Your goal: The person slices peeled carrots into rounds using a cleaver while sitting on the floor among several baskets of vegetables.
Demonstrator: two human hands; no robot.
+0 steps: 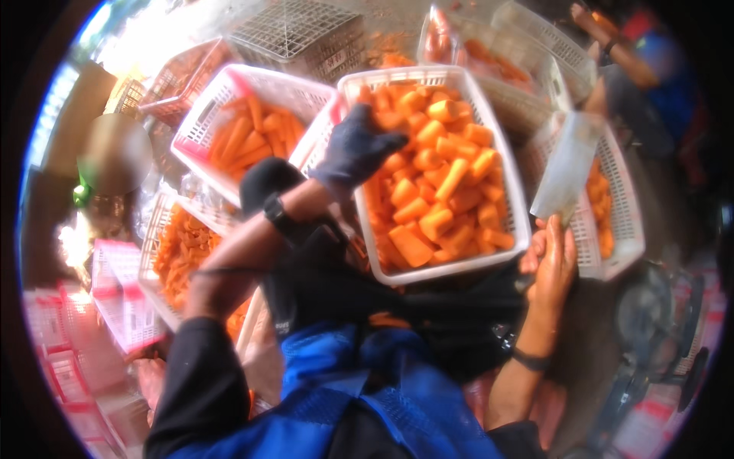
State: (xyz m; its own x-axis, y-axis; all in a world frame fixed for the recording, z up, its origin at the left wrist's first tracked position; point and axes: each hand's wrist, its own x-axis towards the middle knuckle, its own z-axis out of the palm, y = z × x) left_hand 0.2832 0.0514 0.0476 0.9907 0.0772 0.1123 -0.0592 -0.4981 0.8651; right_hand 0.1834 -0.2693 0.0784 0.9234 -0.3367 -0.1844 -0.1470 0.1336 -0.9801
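Note:
A white plastic basket [519, 226] stands before me, heaped with cut, peeled carrot pieces [441, 178]. My left hand [361, 146], in a dark glove, reaches over its left rim onto the carrots at that side. Its thumb is spread from the fingers, with orange pieces behind the gap; whether it grips one cannot be told. My bare right hand [550, 261] is closed around the handle of a cleaver [567, 163], right of this basket. The wide blade points up and away from me, in front of another white basket [625, 229] holding some carrot.
At left, a pink-and-white basket [195, 115] holds long peeled carrots [255, 135]. Nearer, another basket [149, 252] contains orange carrot scraps [183, 249]. A grey crate [298, 28] lies behind. A person [636, 74] sits at upper right. Pink-and-white crates [63, 333] occupy the lower left.

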